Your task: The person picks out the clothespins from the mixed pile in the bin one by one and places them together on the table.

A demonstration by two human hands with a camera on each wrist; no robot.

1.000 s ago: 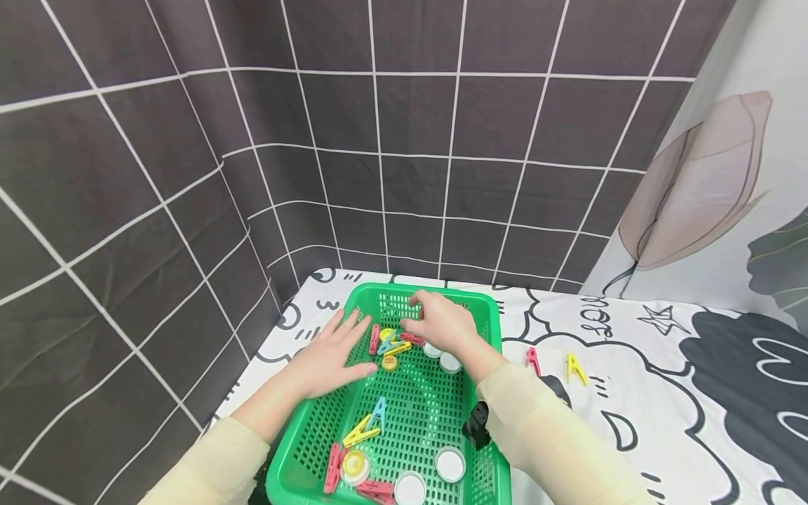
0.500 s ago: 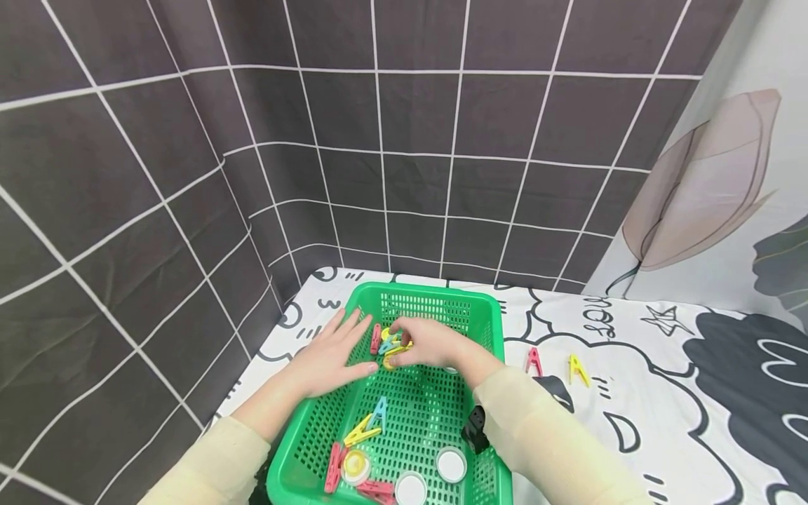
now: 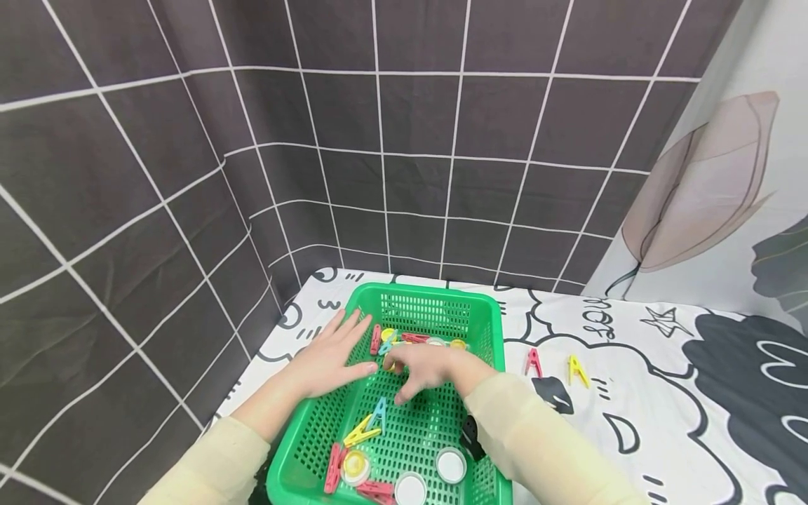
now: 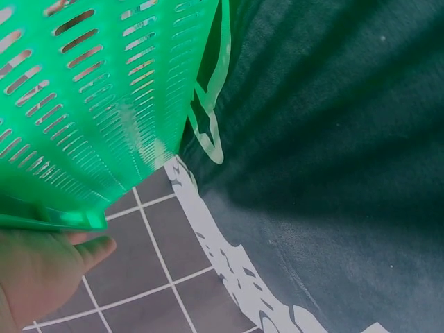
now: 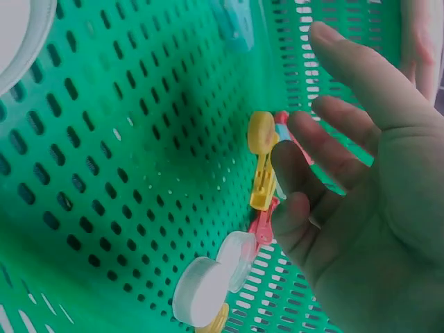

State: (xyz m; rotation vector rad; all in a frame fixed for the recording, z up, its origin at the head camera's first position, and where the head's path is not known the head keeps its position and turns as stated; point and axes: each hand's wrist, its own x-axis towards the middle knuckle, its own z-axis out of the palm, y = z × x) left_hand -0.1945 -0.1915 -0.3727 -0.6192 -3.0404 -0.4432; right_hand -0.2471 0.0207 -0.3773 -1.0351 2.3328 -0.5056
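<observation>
My left hand (image 3: pixel 325 365) lies over the left rim of a green basket (image 3: pixel 435 289), fingers straight and thumb spread; its wrist view shows it against the rim. Inside the basket, my right hand (image 3: pixel 429 368) hovers palm down, fingers loosely bent and thumb apart, with nothing in its grasp. Right by its fingertips are a yellow cap (image 5: pixel 261 132) and a yellow clothespin (image 5: pixel 263 184). A blue clothespin (image 3: pixel 388 343) and a red one (image 3: pixel 376 339) lie just beyond, partly covered in the right wrist view. Closer to me rest another blue clothespin (image 3: pixel 380 414) and a yellow clothespin (image 3: pixel 362 432).
At the basket's near end are white caps (image 3: pixel 451 465), a yellow cap (image 3: pixel 355 463) on a white one, and red clothespins (image 3: pixel 334 468). Outside, a red clothespin (image 3: pixel 533 361) and a yellow clothespin (image 3: pixel 577 370) lie on the patterned cloth (image 3: pixel 656 421). A grid-patterned curtain hangs behind.
My right hand has come from the basket's far end toward me and left, its thumb now spread from the fingers. Caps at the far right are uncovered. My left hand has stayed put.
</observation>
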